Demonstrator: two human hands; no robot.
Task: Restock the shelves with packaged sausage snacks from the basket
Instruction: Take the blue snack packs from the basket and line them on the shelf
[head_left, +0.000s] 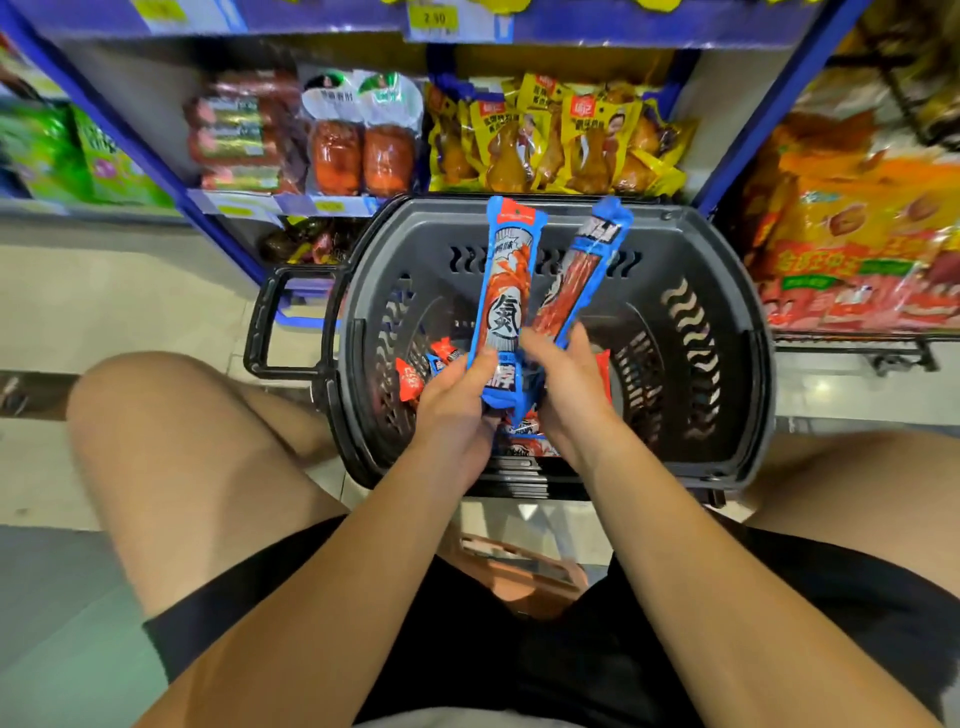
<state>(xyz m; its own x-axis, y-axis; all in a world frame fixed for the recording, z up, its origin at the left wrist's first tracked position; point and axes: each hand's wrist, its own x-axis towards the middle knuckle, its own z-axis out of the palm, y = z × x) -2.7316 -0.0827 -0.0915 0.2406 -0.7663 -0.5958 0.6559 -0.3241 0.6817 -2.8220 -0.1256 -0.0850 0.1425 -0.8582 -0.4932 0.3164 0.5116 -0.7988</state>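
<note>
Because each long blue sausage pack is pinched at its bottom end, both stand upright above the basket (737, 291) — the left pack (506, 291) in the left hand (457, 400), the right pack (576, 280) in the right hand (563, 387), probably to square them before shelving. More packs (426, 364) lie below; the stocked shelf (332, 205) waits just beyond.

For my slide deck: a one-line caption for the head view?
Both hands, left and right, lift blue sausage packs above the black basket.
</note>
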